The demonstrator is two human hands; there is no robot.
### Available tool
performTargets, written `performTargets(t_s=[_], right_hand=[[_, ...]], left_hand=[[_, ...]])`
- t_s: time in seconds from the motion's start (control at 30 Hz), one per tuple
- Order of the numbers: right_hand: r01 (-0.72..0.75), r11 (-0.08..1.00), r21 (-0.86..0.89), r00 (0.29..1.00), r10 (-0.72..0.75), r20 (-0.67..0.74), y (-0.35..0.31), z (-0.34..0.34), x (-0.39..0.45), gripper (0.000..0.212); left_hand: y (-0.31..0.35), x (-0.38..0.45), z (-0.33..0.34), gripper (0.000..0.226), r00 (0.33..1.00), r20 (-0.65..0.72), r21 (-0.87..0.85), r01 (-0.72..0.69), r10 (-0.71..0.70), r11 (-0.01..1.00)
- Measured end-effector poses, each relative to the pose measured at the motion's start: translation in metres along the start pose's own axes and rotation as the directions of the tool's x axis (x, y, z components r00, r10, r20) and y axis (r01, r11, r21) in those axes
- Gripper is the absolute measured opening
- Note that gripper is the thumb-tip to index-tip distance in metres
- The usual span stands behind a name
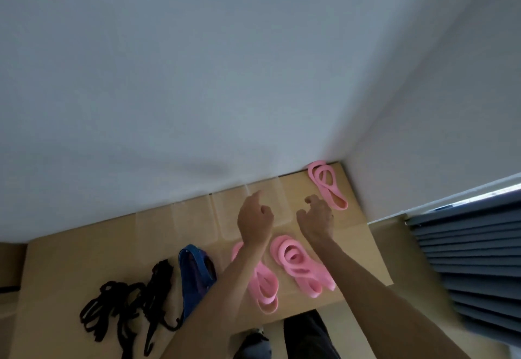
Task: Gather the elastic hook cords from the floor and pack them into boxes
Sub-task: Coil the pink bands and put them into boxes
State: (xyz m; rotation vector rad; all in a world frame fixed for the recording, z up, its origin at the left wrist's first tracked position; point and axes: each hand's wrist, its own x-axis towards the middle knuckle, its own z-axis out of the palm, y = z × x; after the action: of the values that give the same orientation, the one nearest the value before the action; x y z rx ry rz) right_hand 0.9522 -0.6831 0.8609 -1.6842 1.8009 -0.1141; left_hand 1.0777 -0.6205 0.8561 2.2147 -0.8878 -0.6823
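Black elastic hook cords (124,308) lie tangled on a flat cardboard sheet (98,254) at the lower left, with a second black bundle (160,282) beside them. My left hand (255,219) hovers above the sheet's far side, index finger stretched out and the other fingers curled, holding nothing. Just to its right, my right hand (317,215) hangs with loosely curled fingers, also empty. Both hands are well away from the black cords. No box stands in view.
A folded blue band (194,271) lies right of the black cords. Pink loop bands lie in the far corner (327,184), under my right forearm (296,263) and under my left forearm (262,285). White walls meet at the corner; grey-blue pleated blinds (465,260) hang on the right.
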Motion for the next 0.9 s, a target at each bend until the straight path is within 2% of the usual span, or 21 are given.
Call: performTargets(t_s=[0.13, 0.23, 0.37, 0.47, 0.53, 0.63, 0.7, 0.73, 0.8, 0.83, 0.9], right_hand=[[-0.022, 0.996, 0.087, 0.999, 0.026, -0.046, 0.007, -0.027, 0.046, 0.045], [-0.044, 0.988, 0.145, 0.997, 0.052, -0.054, 0.02, -0.039, 0.08, 0.054], [-0.116, 0.985, 0.127, 0.991, 0.124, -0.054, 0.048, -0.039, 0.118, 0.043], [-0.141, 0.983, 0.117, 0.99, 0.141, 0.009, 0.064, -0.03, 0.138, 0.036], [-0.136, 0.986, 0.101, 0.988, 0.127, 0.091, 0.072, -0.022, 0.146, 0.036], [-0.102, 0.994, 0.024, 0.98, 0.097, 0.172, 0.085, -0.012, 0.149, 0.033], [-0.102, 0.995, 0.021, 0.983, 0.097, 0.156, 0.088, -0.007, 0.151, 0.032], [-0.147, 0.982, 0.115, 0.985, 0.134, 0.111, 0.087, -0.006, 0.151, 0.028], [-0.292, 0.889, 0.354, 0.953, 0.301, 0.031, 0.083, -0.008, 0.154, 0.025], [-0.372, 0.826, 0.424, 0.922, 0.38, 0.067, 0.078, -0.011, 0.155, 0.031], [-0.511, 0.73, 0.454, 0.86, 0.44, 0.258, 0.07, -0.014, 0.156, 0.047]], left_hand=[[0.042, 0.019, 0.046, 0.047, 0.996, 0.083, -0.013, -0.037, 0.038, 0.999], [0.059, 0.037, 0.086, 0.035, 0.989, 0.146, -0.028, 0.017, -0.013, 0.999], [0.07, 0.068, 0.13, 0.029, 0.973, 0.224, -0.046, 0.077, -0.065, 0.996], [0.075, 0.087, 0.152, 0.023, 0.95, 0.308, -0.154, 0.003, 0.045, 0.988], [0.075, 0.095, 0.164, 0.021, 0.923, 0.386, -0.219, 0.09, 0.001, 0.972], [0.075, 0.098, 0.175, 0.014, 0.864, 0.484, -0.36, 0.339, -0.136, 0.869], [0.076, 0.1, 0.179, 0.018, 0.836, 0.513, -0.398, 0.433, -0.195, 0.808], [0.076, 0.102, 0.179, 0.022, 0.826, 0.519, -0.405, 0.463, -0.22, 0.788], [0.074, 0.103, 0.179, 0.025, 0.83, 0.487, -0.386, 0.485, -0.273, 0.785], [0.072, 0.102, 0.179, 0.021, 0.835, 0.47, -0.36, 0.477, -0.286, 0.801], [0.069, 0.096, 0.178, 0.015, 0.832, 0.485, -0.308, 0.452, -0.271, 0.837]])
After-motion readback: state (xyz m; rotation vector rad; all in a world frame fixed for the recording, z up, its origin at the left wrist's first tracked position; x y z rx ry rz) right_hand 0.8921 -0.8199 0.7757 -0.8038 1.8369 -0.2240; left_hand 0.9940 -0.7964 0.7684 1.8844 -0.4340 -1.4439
